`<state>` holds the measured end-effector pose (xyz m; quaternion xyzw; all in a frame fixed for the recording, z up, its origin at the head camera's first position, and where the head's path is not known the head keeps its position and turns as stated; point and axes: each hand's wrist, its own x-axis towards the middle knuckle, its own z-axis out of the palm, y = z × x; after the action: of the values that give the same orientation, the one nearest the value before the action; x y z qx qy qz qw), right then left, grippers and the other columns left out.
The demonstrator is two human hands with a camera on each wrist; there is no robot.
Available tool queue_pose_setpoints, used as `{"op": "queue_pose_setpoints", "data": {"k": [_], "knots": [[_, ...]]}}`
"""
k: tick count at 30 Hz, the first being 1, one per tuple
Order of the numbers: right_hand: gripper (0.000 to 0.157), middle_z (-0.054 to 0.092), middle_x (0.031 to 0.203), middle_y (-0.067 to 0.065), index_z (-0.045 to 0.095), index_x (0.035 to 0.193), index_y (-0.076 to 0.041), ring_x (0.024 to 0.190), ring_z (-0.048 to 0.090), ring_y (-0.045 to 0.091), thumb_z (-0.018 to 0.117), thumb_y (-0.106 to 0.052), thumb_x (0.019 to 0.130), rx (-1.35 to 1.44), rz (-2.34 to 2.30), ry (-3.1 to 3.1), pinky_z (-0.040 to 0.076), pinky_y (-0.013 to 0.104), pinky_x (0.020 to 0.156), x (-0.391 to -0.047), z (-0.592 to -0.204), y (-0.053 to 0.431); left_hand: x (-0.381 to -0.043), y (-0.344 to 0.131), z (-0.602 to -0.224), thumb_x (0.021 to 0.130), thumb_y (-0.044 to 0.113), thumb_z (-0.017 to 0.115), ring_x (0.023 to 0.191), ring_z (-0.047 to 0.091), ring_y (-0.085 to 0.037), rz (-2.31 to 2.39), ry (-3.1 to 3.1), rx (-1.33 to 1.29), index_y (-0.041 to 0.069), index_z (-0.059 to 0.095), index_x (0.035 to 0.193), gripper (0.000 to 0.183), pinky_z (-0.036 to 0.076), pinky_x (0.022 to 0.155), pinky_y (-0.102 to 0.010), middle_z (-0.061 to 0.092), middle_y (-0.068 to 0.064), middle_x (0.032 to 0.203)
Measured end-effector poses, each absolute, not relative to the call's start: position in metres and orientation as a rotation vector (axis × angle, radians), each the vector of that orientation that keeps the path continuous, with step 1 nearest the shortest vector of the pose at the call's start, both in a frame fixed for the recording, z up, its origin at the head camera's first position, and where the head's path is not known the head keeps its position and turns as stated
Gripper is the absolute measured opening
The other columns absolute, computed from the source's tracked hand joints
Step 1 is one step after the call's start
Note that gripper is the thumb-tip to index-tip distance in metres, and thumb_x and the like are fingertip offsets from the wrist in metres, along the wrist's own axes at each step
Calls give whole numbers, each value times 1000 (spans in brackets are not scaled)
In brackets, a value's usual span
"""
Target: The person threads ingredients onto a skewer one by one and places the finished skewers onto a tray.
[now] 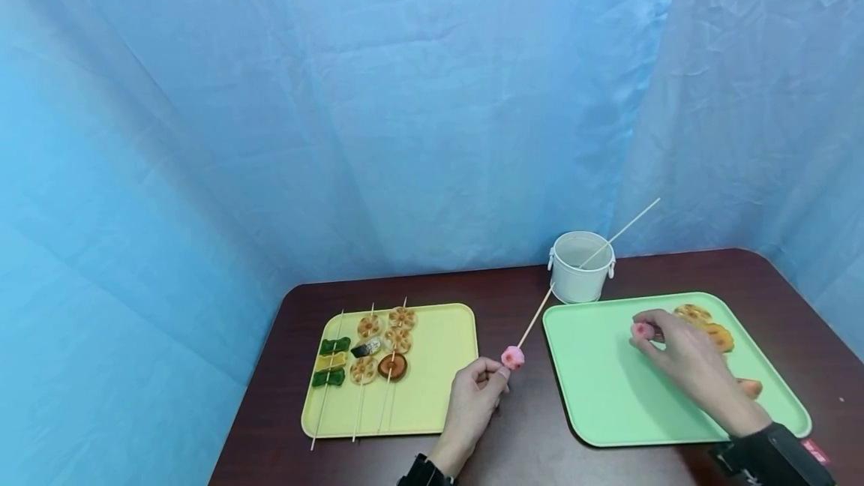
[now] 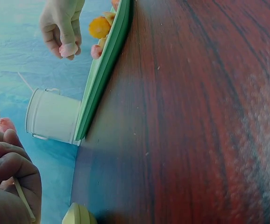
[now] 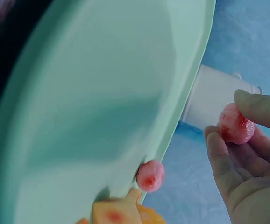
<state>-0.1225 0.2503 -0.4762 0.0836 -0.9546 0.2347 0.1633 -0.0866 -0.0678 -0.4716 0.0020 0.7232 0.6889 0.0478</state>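
Note:
My left hand (image 1: 472, 400) grips a thin wooden skewer (image 1: 537, 313) between the two trays, its tip slanting up and away. A pink ball (image 1: 513, 358) is threaded on that skewer, just past the thumb and fingertips. Over the green tray (image 1: 607, 396), my right hand (image 1: 695, 366) pinches a second pink ball (image 3: 236, 123) between thumb and fingers. Another pink ball (image 3: 150, 176) lies on the green tray, beside a pale piece with a red spot (image 3: 115, 212). Flat yellow-orange slices (image 1: 719, 337) sit under and behind the right hand, which partly hides them.
On the left, a yellow tray (image 1: 439, 366) bears several loaded skewers with green and yellow pieces, lotus-root slices (image 1: 398, 340) and a mushroom (image 1: 392, 367). A white bucket (image 1: 577, 283) with a stick (image 1: 628, 226) leaning in it stands behind the green tray. Blue cloth (image 1: 432, 111) hangs behind the table.

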Motion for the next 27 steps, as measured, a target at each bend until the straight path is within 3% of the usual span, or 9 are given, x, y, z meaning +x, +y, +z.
{"op": "queue_pose_setpoints", "data": {"k": [7, 13, 23, 27], "knots": [[38, 67, 90, 7, 66, 105, -4, 74, 65, 24, 77, -29, 79, 178, 746, -2745, 47, 38, 60, -121, -473, 237, -87, -65, -472, 90, 8, 61, 47, 40, -2, 2051, 2230, -46, -10, 64, 87, 18, 34, 43, -16, 60, -9, 65], [49, 70, 92, 8, 65, 106, -9, 75, 69, 23, 72, -49, 78, 101, 859, -2714, 45, 36, 62, -120, -469, 224, -86, -64, -472, 89, 7, 61, 46, 40, -2, 2062, 2215, -7, -11, 64, 86, 18, 34, 43, -14, 60, -10, 65], [53, 64, 105, 11, 57, 119, -5, 82, 65, 11, 66, -45, 86, -27, 1399, -2772, 51, 27, 65, -122, -466, 210, -84, -62, -472, 89, 5, 61, 44, 38, -1, 2084, 2191, 45, -10, 63, 84, 16, 33, 42, -13, 59, -9, 64], [53, 61, 112, 12, 55, 122, -5, 93, 64, 17, 66, -43, 87, -52, 1485, -2778, 51, 26, 70, -122, -467, 206, -87, -62, -483, 89, 5, 61, 44, 37, 0, 2061, 2197, 34, -11, 63, 85, 17, 33, 41, -13, 59, -10, 64]]}}
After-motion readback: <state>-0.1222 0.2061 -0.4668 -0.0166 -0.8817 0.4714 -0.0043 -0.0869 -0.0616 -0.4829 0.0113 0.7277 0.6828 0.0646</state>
